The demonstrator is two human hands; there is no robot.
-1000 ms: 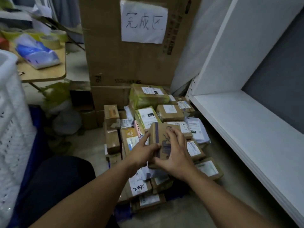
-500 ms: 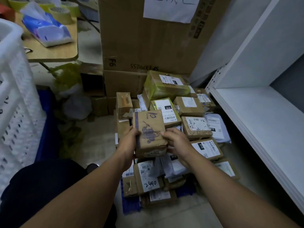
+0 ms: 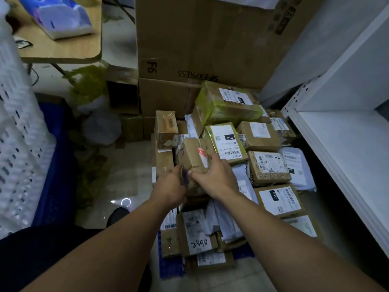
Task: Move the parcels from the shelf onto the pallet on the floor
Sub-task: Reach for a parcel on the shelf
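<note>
SF EXPRESS carton (image 3: 210, 39), 2490 parcel (image 3: 196, 232), held parcel (image 3: 194, 155)

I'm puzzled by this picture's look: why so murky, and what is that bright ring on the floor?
Head view: the light is dim and bluish; the ring on the floor looks like a reflected lamp; the wide-angle lens bows the edge of the white shelf; the white crate at the left is blurred, while the parcel marked 2490 reads sharply.

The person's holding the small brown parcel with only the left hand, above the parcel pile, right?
Not quite: both hands hold it. The head view shows the left hand and the right hand both gripping the small brown parcel above the parcel pile.
</note>
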